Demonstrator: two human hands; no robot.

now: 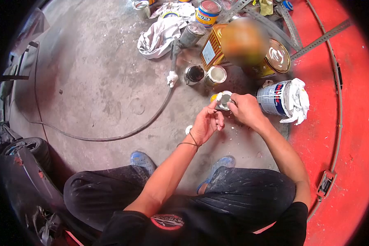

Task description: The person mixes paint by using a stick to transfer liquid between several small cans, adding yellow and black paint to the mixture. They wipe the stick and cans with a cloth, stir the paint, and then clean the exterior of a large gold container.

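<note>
A small open can with a yellow label stands on the concrete floor in front of me. The index finger of my left hand points up at its left rim, with white stuff at the fingertip; the other fingers are loosely curled and hold nothing I can see. At the can's right rim is my right hand, its fingers closed together, and what they hold, if anything, is hidden. Behind this can are an open light-coloured can and a dark-topped can. A white round piece lies beside my left wrist.
To the right, a large paint can carries a white cloth. Further back are a golden tin, a blue-and-yellow can, a spray gun with its hose, and a crumpled cloth. A perforated metal frame reaches over the red floor.
</note>
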